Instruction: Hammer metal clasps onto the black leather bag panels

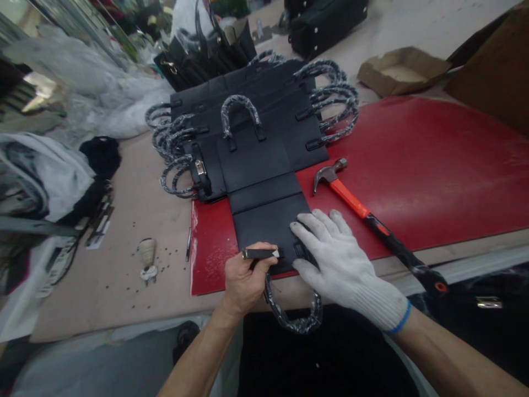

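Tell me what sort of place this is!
Probably a workshop for making bags: black panels with plastic-wrapped handles lie piled up, a claw hammer rests partly on the red mat, and black bags sit behind.

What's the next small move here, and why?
Probably line up the dark tool with the wrapped handle's left end: the left hand grips the tool with its pale tip close by, and the gloved right hand lies spread at the black panel, apparently steadying it.
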Demonstrator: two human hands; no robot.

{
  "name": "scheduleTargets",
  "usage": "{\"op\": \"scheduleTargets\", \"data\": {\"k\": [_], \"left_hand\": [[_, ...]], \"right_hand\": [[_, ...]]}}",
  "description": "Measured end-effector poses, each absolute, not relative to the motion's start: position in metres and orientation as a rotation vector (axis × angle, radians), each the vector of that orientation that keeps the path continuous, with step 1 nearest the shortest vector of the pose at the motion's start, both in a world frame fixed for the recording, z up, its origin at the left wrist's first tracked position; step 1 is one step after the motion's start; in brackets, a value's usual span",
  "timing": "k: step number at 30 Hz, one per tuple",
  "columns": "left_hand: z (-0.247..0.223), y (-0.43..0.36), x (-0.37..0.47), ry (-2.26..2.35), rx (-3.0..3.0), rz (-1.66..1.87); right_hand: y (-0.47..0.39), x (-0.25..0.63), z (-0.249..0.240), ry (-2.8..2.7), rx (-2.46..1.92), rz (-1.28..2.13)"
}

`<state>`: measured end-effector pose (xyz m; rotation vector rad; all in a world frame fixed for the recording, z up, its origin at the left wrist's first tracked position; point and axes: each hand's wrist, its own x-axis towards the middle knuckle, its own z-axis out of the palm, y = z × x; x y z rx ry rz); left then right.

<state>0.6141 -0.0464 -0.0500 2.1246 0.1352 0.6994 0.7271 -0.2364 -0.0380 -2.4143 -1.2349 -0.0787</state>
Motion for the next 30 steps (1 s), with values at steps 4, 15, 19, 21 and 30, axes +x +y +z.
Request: {"op": "scheduleTargets", "data": {"k": [4,15,19,21,30], "left_hand": [[-0.0496,-0.0468,0.6145,0.156,2.158,0.676],[-0.0530,-0.0526,0.6169,0.075,2.176,0.688],[-0.0524,-0.0521,0.6172,0.101,2.145,0.674],[-0.0520,-0.0524,0.6171,0.096,2.138,0.676],[-0.0510,-0.0541,0.6191,0.055,2.214,0.674]], "right_hand": [[-0.2367,0.7273,-0.0377,-1.230,-2.412,-0.073],[-0.2376,0.7274,-0.0389,-1.238,-2.401,-0.092],[-0.2382,0.7271,-0.0381,-1.233,-2.406,-0.088],[-0.2384,0.7269,-0.0376,-1.230,-2.402,-0.088],[-0.2388,0.7276,-0.0387,-1.231,-2.385,-0.074]]}}
